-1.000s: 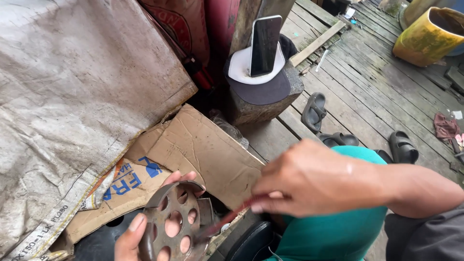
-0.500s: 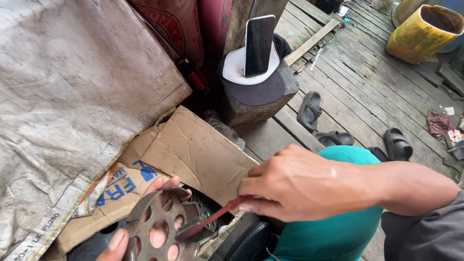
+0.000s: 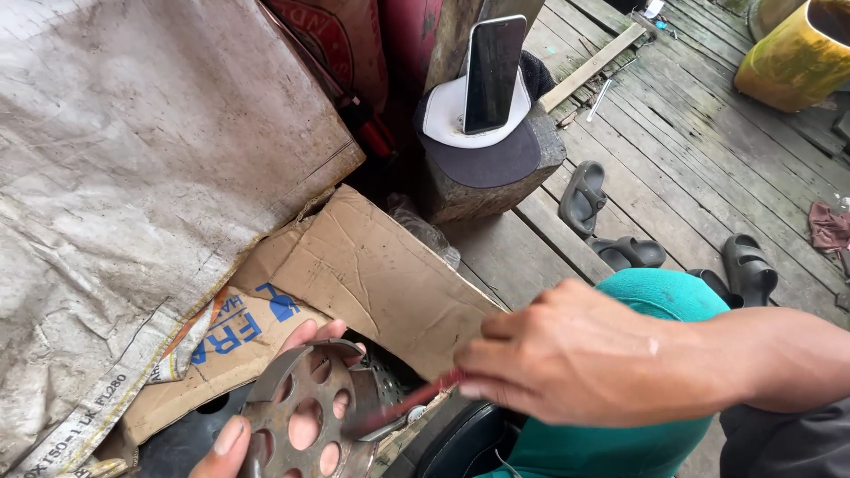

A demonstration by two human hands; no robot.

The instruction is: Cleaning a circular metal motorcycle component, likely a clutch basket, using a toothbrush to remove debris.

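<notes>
A rusty perforated metal disc [image 3: 305, 416] is gripped low in the frame by the left hand [image 3: 266, 416], fingers wrapped round its rim. A thin red tool [image 3: 407, 407] is pinched in the right hand [image 3: 575, 358], tip laid against the disc, just over the torn cardboard [image 3: 372, 274].

A rusty brown metal disc [image 3: 305, 416], patterned with round holes, is showing in the left hand [image 3: 266, 403]. The right hand [image 3: 567, 354] is gripping a red-handled tool [image 3: 403, 409]. Tan cardboard [image 3: 354, 274] is carrying blue lettering. A teal cloth [image 3: 655, 296] is covering the knee. A yellow tub [image 3: 797, 53] is standing on the grey weathered plank floor [image 3: 691, 159], beside dark grey sandals [image 3: 584, 195]. A black phone [image 3: 494, 71] is leaning on a white and black cap [image 3: 482, 150].
</notes>
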